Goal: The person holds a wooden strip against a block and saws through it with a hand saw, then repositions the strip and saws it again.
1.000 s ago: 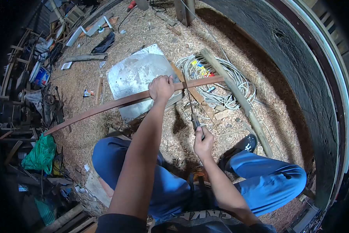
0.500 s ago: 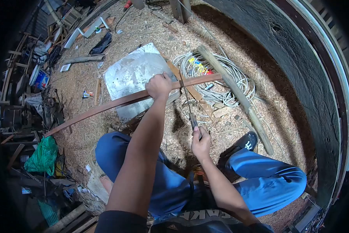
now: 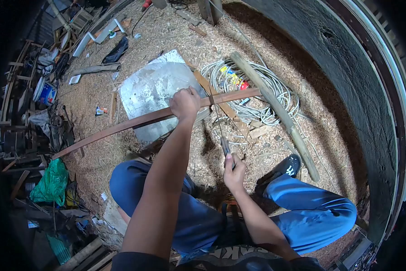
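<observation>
My left hand (image 3: 185, 103) is wrapped round a long reddish wooden strip (image 3: 135, 121), near the edge of a grey metal-like sheet (image 3: 153, 83). The strip runs from the lower left to the coil of cable. My right hand (image 3: 234, 172) is closed on the dark handle of a thin saw (image 3: 224, 144). Its narrow blade reaches up to the strip, just right of my left hand, and crosses it there. A flat brown board (image 3: 224, 107) lies under the crossing.
Right of the strip lie a coil of grey cable (image 3: 282, 97) and a rough wooden pole (image 3: 280, 110). A green plastic bag (image 3: 50, 182) and piled scraps are at the left. A dark curved wall (image 3: 361, 81) borders the right. Shavings cover the ground.
My right hand has moved slightly down towards me with the saw. My left hand keeps its hold on the strip at nearly the same place.
</observation>
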